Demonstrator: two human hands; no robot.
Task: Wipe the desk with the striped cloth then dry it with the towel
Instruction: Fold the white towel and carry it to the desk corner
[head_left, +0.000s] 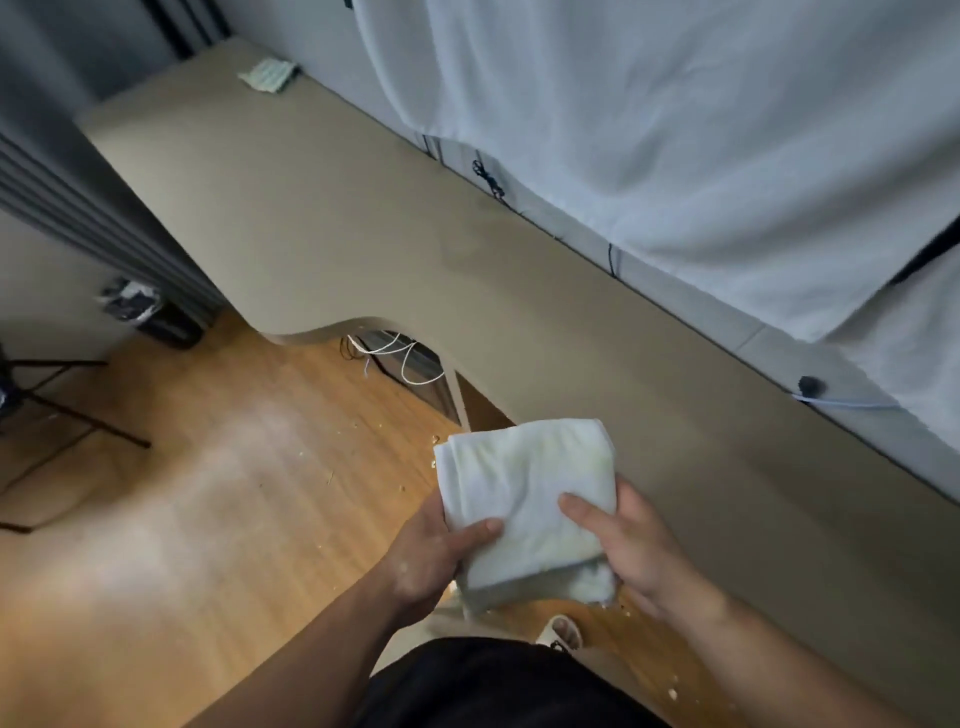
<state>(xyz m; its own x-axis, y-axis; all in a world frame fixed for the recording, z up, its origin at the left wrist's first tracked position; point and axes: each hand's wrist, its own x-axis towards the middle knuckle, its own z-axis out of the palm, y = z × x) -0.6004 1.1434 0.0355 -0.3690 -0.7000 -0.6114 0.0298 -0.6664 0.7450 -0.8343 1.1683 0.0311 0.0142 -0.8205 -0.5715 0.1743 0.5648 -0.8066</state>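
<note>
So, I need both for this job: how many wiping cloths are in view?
2. The towel is held by the left hand and right hand at the near edge of the desk; the striped cloth lies at its far end. None looks hidden.

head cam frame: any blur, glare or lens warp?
Head view: soft throughout, worst at the edges; the towel, held by left hand and right hand, is clearest. Head view: broad pale glare on the wooden floor, desk evenly lit. Head view: wide-angle warp tilts the scene; the striped cloth at the far corner is small and blurred.
</note>
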